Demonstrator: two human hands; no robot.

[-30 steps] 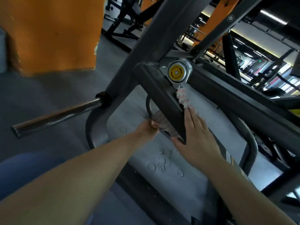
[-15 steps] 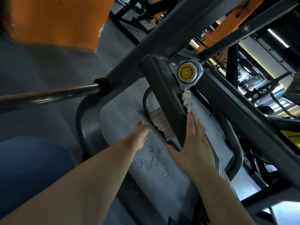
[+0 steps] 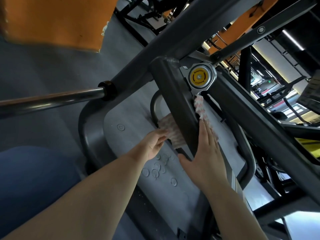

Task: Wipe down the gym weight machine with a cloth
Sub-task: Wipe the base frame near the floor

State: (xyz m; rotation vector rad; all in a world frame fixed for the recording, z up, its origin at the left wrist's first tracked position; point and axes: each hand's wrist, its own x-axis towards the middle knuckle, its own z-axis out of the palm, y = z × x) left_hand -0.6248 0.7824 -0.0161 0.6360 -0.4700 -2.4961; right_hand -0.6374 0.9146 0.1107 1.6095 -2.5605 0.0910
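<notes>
Fingers (image 3: 207, 135) of the right hand (image 3: 206, 158) are lying straight and close together, pressing the cloth (image 3: 173, 135) flat against the right side of the dark machine bar (image 3: 176, 104), while the thumb is spreading out below the bar's lower end. From the head view, the cloth, pale with pinkish stripes, is wrapping behind this bar: one part is showing on the bar's left side, and a ragged end is sticking up on the bar's right side, just under the yellow pivot cap (image 3: 199, 77). On the bar's left, the left hand (image 3: 153, 144) is pinching the cloth's edge with loosely curled fingertips. Below the bar, a grey footplate (image 3: 124, 144) with raised round studs is sitting inside a curved metal frame tube. Left of the bar, a chrome rod (image 3: 52, 99) is running out from a black collar. Far left of the bar, an orange wall panel (image 3: 57, 19) is standing above the grey floor.
</notes>
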